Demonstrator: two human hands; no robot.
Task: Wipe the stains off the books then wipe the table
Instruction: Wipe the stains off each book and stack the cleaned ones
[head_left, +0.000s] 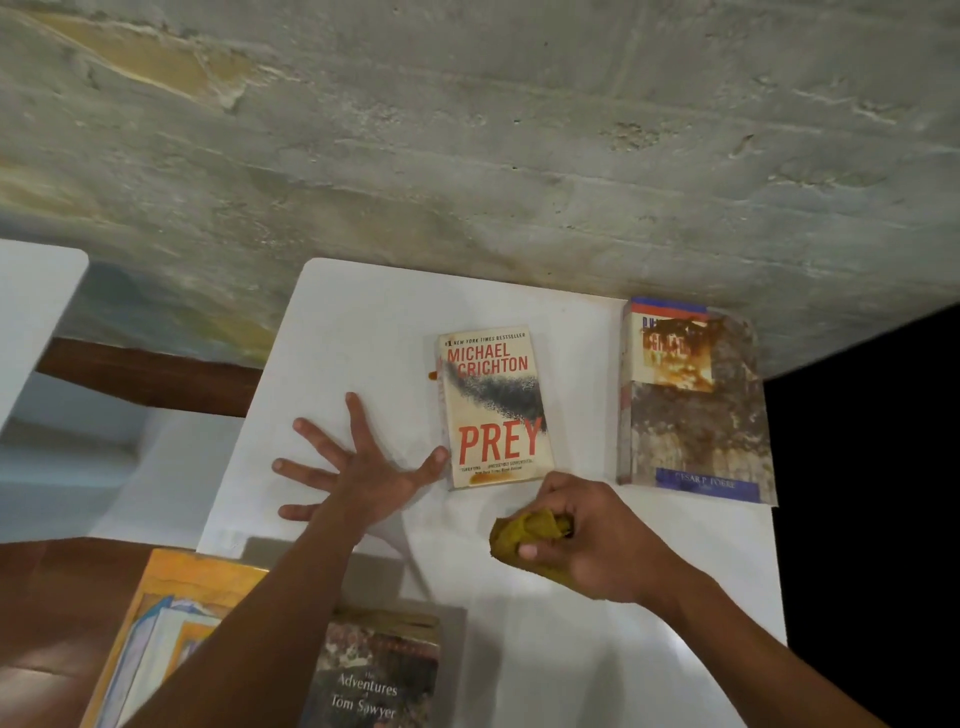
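A paperback titled "Prey" (493, 408) lies face up in the middle of the white table (363, 322), with brown stains along its bottom edge and beside its left edge. My left hand (358, 467) rests flat on the table with fingers spread, its thumb touching the book's lower left corner. My right hand (587, 540) grips a bunched yellow-green cloth (524, 535) just below the book. A heavily brown-stained book (696, 400) lies at the right. "The Adventures of Tom Sawyer" (374, 670) lies near the front edge, next to an orange-covered book (171, 623) overhanging the left corner.
A rough concrete wall (467, 130) runs along the table's far edge. Another white surface (31, 306) stands at the left across a gap. Dark space lies off the table's right edge. A brown floor shows at lower left.
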